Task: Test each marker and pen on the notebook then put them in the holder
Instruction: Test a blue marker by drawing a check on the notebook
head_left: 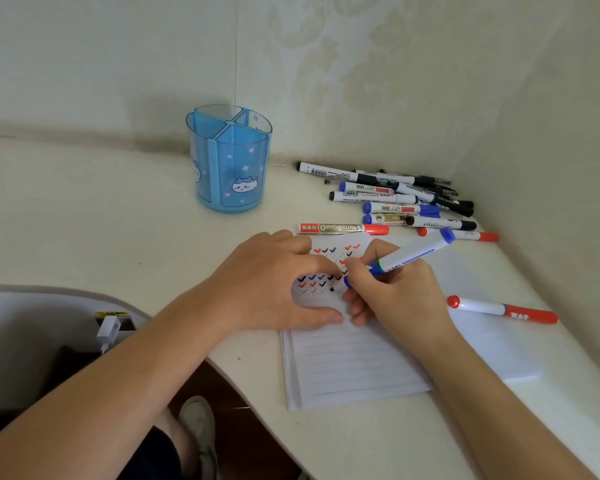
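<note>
While loose markers (392,197) crowd the desk at two o'clock and the blue holder (228,157) stands at eleven, the right hand (392,292) pinches a blue marker (400,259) on the notebook (354,362); the left hand (274,282) lies spread, pressing the page.

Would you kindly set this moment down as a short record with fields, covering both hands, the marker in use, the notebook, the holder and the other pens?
left hand: rests on the notebook, holds nothing
right hand: grips the blue marker, tip down at the page
blue marker: tilted, rear end up and away
notebook: open, lined, with red, black and blue ticks near the top
holder: blue, see-through, upright, no pens seen inside
pile of markers: loose in the corner behind the notebook
red marker: lies right of the right hand
</note>
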